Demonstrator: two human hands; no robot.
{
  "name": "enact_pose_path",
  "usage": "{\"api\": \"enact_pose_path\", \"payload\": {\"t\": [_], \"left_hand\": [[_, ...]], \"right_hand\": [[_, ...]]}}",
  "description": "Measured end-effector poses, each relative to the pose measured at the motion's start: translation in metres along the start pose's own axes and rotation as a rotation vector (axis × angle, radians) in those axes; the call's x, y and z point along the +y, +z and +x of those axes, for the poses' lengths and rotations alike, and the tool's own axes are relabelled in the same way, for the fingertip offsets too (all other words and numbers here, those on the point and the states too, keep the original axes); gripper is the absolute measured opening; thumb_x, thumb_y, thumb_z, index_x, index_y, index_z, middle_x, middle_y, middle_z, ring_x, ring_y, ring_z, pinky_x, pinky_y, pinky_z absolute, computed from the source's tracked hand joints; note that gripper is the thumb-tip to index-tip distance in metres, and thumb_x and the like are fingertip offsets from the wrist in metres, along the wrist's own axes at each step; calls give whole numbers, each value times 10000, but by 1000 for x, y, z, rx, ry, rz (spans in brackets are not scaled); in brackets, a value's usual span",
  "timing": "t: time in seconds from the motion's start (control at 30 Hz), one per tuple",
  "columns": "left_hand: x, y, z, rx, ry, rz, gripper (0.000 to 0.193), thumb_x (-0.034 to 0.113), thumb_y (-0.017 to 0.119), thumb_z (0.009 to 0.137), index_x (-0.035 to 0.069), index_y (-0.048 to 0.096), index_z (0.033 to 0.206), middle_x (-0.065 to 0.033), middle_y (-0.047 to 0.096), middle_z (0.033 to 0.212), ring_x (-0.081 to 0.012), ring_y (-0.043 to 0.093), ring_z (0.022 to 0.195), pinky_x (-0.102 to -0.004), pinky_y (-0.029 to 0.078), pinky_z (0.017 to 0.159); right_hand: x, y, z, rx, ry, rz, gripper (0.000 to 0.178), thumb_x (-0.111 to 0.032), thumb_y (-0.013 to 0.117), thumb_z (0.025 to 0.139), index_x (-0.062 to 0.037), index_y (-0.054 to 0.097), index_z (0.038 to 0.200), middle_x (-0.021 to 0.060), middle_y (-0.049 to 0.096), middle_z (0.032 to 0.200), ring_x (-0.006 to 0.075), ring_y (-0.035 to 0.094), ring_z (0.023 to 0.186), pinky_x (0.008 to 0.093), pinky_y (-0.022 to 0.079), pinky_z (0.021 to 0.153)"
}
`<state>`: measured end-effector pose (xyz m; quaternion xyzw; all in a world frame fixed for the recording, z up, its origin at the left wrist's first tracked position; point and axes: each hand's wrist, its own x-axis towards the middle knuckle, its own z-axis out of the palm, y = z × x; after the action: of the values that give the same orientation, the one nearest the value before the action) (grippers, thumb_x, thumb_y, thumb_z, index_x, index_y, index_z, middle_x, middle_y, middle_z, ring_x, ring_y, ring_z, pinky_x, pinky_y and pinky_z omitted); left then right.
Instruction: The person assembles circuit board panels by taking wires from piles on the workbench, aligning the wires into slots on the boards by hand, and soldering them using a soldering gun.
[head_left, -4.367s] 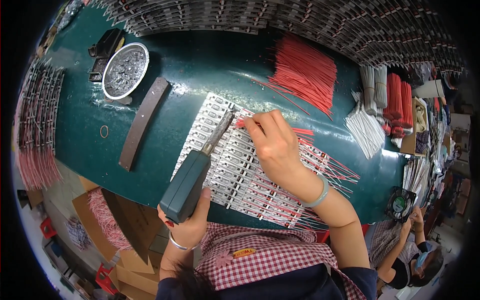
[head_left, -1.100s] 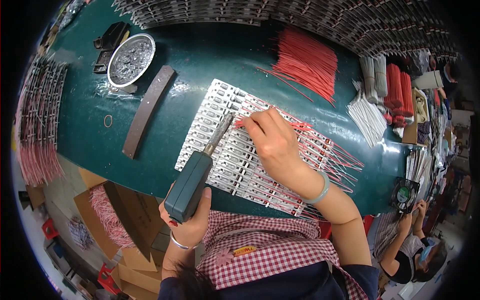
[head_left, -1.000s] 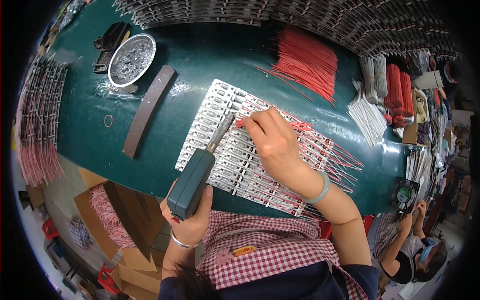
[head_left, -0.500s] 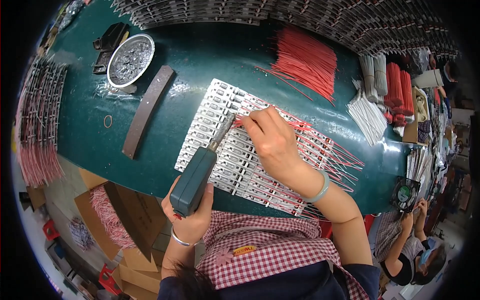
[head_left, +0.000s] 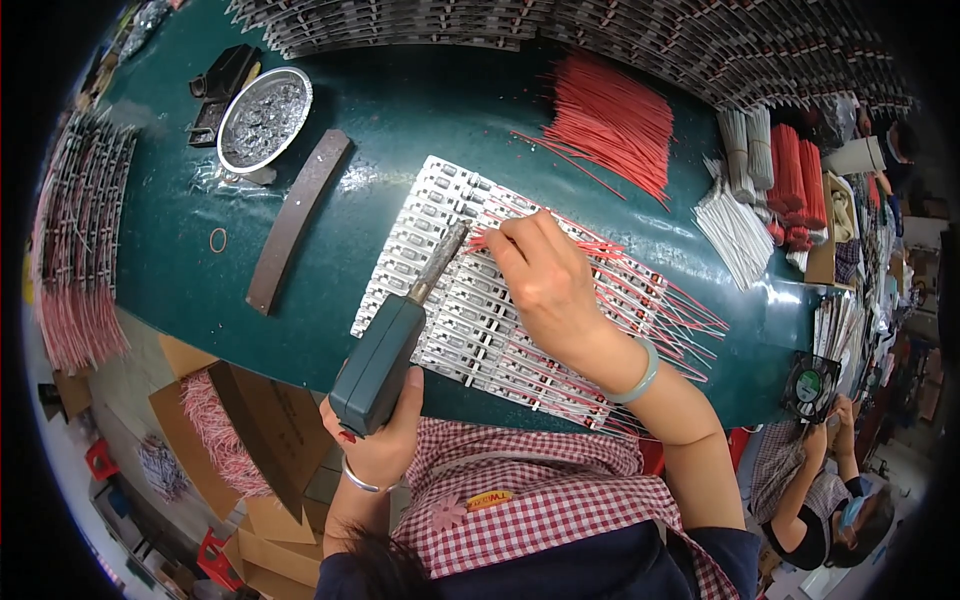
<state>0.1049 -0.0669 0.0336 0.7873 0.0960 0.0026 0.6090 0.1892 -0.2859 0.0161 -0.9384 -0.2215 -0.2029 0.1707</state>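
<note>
My left hand [head_left: 385, 448] is wrapped round the handle of a dark green soldering gun [head_left: 378, 362]. Its metal shaft points up and right, the tip close to the fingers of my right hand [head_left: 555, 290]. Thumb and forefinger of that hand pinch several thin red wires [head_left: 479, 242]. Beneath both hands lies a slanted panel of white holders [head_left: 392, 262] in rows, with small metal parts. Red and white wires [head_left: 690, 325] run across its right side and stick out past the edge. My fingers partly hide the wire ends.
A heap of red wires [head_left: 610, 125] lies behind the panel, with white wires [head_left: 735, 235] farther right. At left are a metal bowl [head_left: 228, 150] of silvery scraps and a curved brown bar [head_left: 297, 225]. Stacked wired panels [head_left: 85, 230] line the left edge. A co-worker [head_left: 825, 505] sits at lower right.
My left hand and the soldering gun have shifted slightly left, the gun leaning a little more. My right hand stays almost in place, still pinching the wires.
</note>
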Motion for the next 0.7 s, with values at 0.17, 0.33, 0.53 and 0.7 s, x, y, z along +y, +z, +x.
{"api": "enact_pose_path", "payload": {"t": [0.17, 0.33, 0.53, 0.7], "left_hand": [[-1, 0, -2, 19, 4, -5, 219, 16, 788, 810, -60, 715, 1002, -98, 729, 860, -150, 690, 722, -272, 536, 671], [7, -4, -4, 39, -23, -7, 207, 27, 797, 814, -60, 719, 984, -84, 726, 811, -134, 682, 690, -266, 533, 653], [3, -6, -5, 20, 55, 31, 211, 13, 786, 818, -64, 715, 1001, -101, 728, 860, -141, 682, 722, -264, 536, 680], [4, -3, -1, 6, 129, 22, 214, -8, 773, 820, -71, 699, 1011, -109, 719, 905, -141, 677, 760, -262, 531, 697]], "right_hand": [[0, 0, -2, -11, 6, -6, 243, -24, 645, 713, 47, 654, 946, 106, 562, 882, 252, 569, 867, 341, 520, 692], [-5, -9, -3, 1, -28, 42, 274, -19, 661, 724, 54, 650, 988, 111, 579, 910, 257, 576, 888, 345, 519, 696], [-9, -7, -6, -31, -9, 61, 267, -2, 666, 740, 63, 652, 998, 113, 578, 918, 255, 565, 872, 349, 515, 692], [-9, -5, -7, -40, -8, 58, 271, -3, 661, 729, 65, 652, 992, 112, 573, 908, 254, 561, 867, 350, 514, 689]]}}
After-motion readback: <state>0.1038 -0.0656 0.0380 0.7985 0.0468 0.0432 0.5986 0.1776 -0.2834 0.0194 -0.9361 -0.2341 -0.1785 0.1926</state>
